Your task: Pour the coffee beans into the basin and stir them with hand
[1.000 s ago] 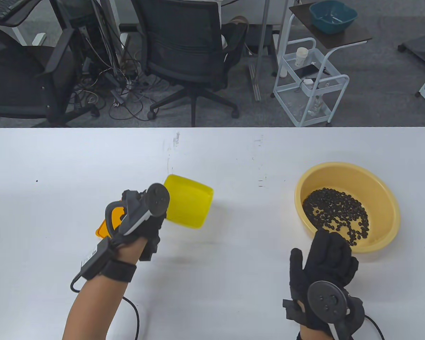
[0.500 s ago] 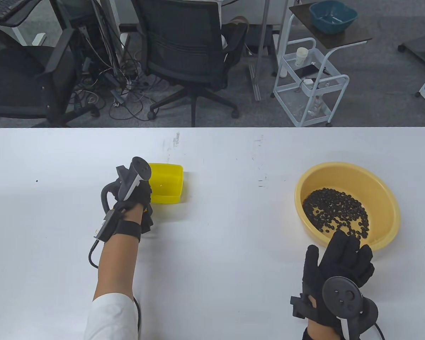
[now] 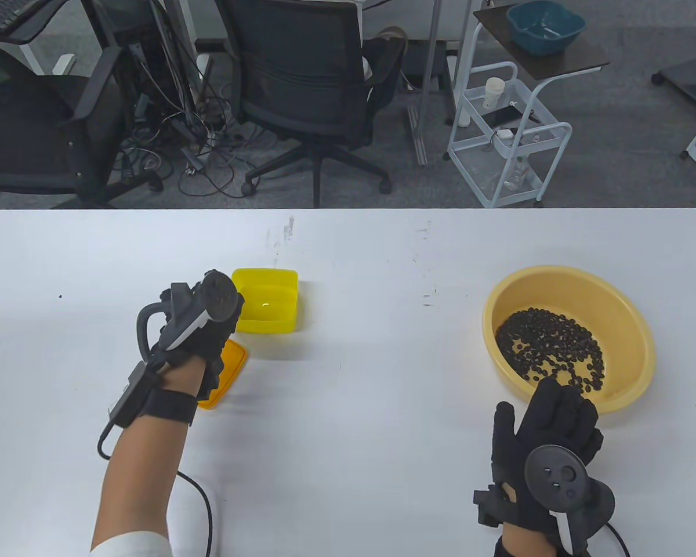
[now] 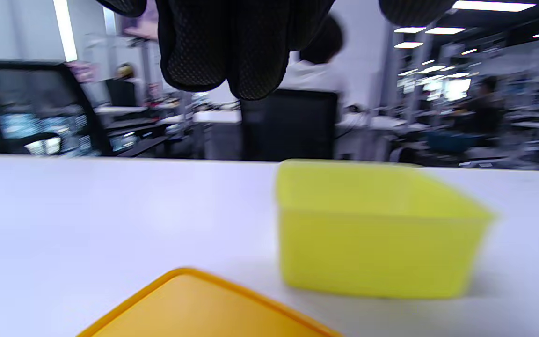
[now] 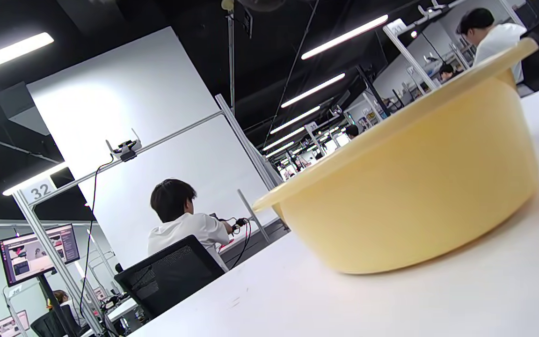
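over basin (image 3: 632,325) near rim, right grip (image 3: 548,429) fingers spread, empty, left grip (image 3: 200,333) loose beside yellow box (image 3: 267,301)

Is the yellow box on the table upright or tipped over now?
Upright. The yellow box stands flat on the white table, opening facing up, with no beans visible inside. The left wrist view shows its base resting level.

Open-plan office lab: swivel chairs (image 3: 307,87), numbered rigs, monitors (image 5: 38,252).
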Tool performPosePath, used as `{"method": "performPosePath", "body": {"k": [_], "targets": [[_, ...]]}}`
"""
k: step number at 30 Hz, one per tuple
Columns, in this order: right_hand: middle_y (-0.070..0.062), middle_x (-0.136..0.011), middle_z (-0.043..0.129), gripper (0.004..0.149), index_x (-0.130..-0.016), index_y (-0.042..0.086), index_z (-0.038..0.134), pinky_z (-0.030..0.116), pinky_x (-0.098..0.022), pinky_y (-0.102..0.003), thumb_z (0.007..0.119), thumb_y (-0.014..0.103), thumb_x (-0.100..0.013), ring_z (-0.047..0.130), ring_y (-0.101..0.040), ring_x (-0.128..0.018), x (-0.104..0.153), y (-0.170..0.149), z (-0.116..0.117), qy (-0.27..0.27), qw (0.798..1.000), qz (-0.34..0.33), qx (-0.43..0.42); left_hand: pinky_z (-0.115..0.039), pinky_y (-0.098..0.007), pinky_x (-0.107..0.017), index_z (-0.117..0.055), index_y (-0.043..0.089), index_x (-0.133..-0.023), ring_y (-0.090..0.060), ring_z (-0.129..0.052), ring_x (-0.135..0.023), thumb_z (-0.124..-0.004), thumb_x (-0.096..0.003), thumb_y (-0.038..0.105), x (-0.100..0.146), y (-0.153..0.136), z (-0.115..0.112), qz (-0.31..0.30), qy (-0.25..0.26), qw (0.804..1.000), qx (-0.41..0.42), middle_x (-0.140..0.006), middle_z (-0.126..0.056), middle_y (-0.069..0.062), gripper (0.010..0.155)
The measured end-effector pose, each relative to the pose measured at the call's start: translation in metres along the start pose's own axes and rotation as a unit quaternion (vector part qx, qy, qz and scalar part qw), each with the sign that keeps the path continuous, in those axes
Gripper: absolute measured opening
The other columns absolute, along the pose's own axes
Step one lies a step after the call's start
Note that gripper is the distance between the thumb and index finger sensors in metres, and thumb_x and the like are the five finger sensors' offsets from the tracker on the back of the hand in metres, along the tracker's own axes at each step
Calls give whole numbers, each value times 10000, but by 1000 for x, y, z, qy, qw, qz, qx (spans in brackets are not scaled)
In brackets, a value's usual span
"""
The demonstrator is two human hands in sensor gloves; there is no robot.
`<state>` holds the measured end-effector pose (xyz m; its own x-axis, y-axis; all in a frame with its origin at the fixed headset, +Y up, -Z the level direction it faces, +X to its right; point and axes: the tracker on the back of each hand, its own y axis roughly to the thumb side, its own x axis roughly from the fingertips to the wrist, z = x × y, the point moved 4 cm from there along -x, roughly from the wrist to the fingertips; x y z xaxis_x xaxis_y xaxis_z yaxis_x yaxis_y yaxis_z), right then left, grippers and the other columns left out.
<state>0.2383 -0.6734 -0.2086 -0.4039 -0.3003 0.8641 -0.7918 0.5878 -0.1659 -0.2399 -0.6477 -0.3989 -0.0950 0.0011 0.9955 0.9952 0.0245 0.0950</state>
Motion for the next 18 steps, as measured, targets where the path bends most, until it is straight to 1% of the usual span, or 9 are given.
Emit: {"method": "performPosePath", "body": {"k": [2, 4, 7, 8, 10, 11, 14, 16, 18], "targets": [[-248, -1074, 220, 819, -1088, 83, 240, 121, -617, -709, 484, 613, -513, 186, -584, -969, -3, -8, -2, 4, 999, 16, -27, -483, -614, -752, -499, 151, -1094, -395, -804, -952, -573, -562, 561, 40, 23, 15, -83, 33, 996, -14, -1032, -751, -120, 676], [-242, -1074, 172, 831, -1080, 102, 167, 128, -620, -710, 481, 624, -514, 182, -583, -971, -8, -20, -7, 1, 997, 47, -66, -494, -624, -749, -528, 173, -1089, -378, -824, -956, -581, -550, 569, 92, 51, 22, -180, 69, 981, -17, -1031, -772, -101, 671], [-242, -1055, 81, 857, -1048, 117, 52, 124, -621, -706, 482, 634, -517, 147, -589, -961, -21, -41, -10, 17, 984, 104, -144, -509, -625, -749, -546, 205, -1084, -357, -850, -959, -591, -548, 532, 163, 83, 10, -282, 103, 954, 2, -1040, -786, -74, 630], [-245, -1042, 40, 863, -1029, 122, 10, 109, -621, -703, 488, 628, -519, 123, -593, -954, -27, -49, -8, 32, 978, 134, -154, -504, -630, -750, -539, 211, -1087, -359, -852, -959, -597, -547, 520, 181, 89, 1, -295, 103, 950, 6, -1049, -779, -75, 624], [-239, -1015, -30, 884, -987, 146, -79, 93, -616, -703, 496, 628, -520, 79, -605, -938, -40, -65, -6, 58, 975, 174, -128, -482, -639, -757, -512, 220, -1097, -373, -803, -1006, -603, -540, 531, 203, 96, -19, -311, 94, 946, -1, -1088, -736, -65, 644], [-238, -996, -81, 889, -965, 156, -108, 85, -611, -705, 503, 625, -519, 55, -609, -930, -45, -71, -6, 59, 974, 192, -107, -471, -644, -758, -491, 234, -1105, -376, -766, -1037, -603, -535, 551, 208, 98, -28, -314, 91, 945, -13, -1115, -703, -60, 661], [-248, -985, -84, 906, -943, 155, -135, 103, -612, -708, 512, 626, -519, 71, -615, -927, -64, -96, -7, 58, 968, 241, -39, -411, -659, -767, -376, 244, -1133, -409, -586, -1120, -580, -516, 625, 211, 93, -54, -288, 79, 952, -62, -1191, -534, -78, 753], [-204, -1040, 23, 843, -982, 211, -52, 155, -633, -700, 537, 596, -518, 149, -599, -952, -74, -109, -7, 60, 961, 270, -3, -373, -670, -768, -305, 256, -1143, -450, -469, -1139, -554, -517, 655, 208, 88, -66, -274, 57, 957, -70, -1220, -404, -112, 783], [-227, -1052, 138, 832, -994, 196, -18, 261, -648, -694, 547, 580, -519, 305, -584, -962, -82, -122, -4, 69, 950, 303, 25, -352, -674, -769, -278, 261, -1144, -467, -415, -1142, -547, -520, 656, 205, 83, -74, -255, 41, 962, -88, -1225, -357, -126, 786]]}}
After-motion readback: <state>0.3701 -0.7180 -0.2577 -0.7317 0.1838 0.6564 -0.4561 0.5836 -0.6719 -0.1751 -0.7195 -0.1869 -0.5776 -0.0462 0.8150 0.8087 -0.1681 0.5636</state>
